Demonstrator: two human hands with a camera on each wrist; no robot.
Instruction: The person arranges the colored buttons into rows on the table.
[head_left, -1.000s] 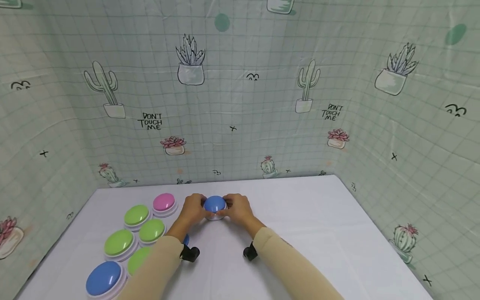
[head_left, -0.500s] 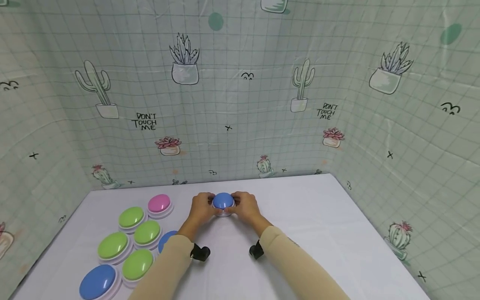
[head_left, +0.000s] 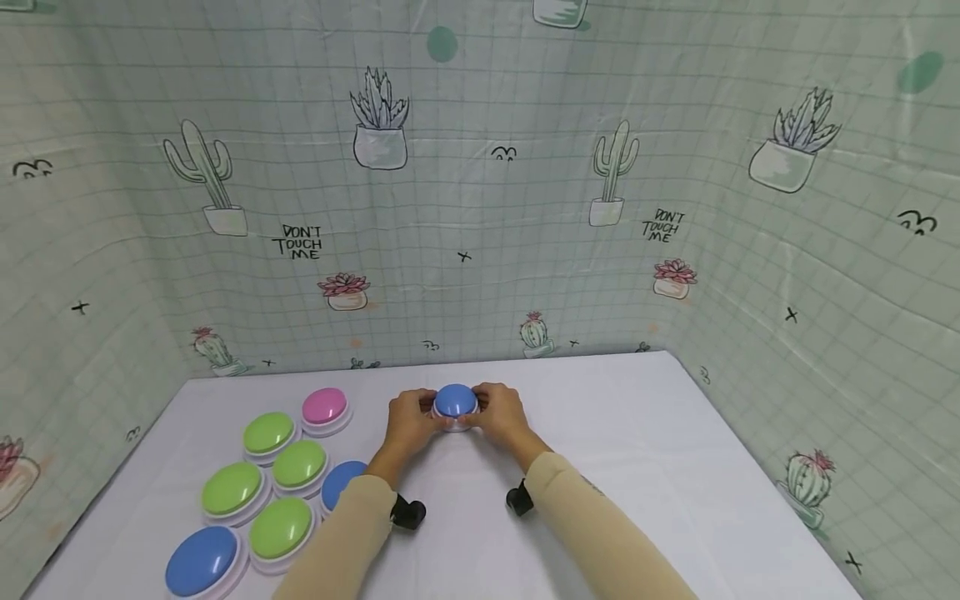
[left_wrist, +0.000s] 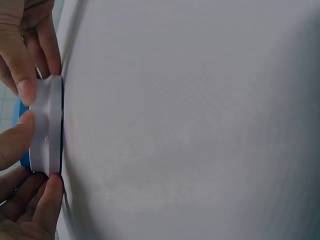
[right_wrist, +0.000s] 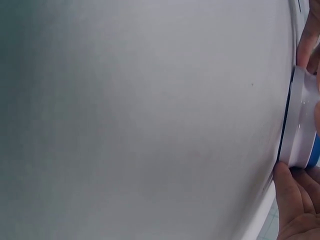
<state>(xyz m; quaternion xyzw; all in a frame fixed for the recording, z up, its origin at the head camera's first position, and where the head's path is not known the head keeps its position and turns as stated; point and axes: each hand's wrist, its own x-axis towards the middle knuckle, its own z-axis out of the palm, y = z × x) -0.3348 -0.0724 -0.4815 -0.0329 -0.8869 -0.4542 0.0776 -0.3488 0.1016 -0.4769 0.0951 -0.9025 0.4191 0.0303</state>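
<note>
A round blue push button with a white base stands upright on the white tabletop, in front of me near the table's far side. My left hand grips its left side, and from the right my right hand holds it too. Both thumbs lie on the near side of the base, with other fingers round the sides. In the left wrist view the white base appears between the two hands, its underside against or very close to the cloth. The right wrist view shows the button at its right edge, partly covered by fingers.
Several big push buttons sit on the left: a pink one, green ones including one in the middle, a blue one at the front and another blue one partly behind my left sleeve. Patterned cloth walls enclose the white table.
Both hands have shifted the blue button to the right and slightly farther away over the first half second. Since then it has stayed nearly in place. The other buttons have not moved.
</note>
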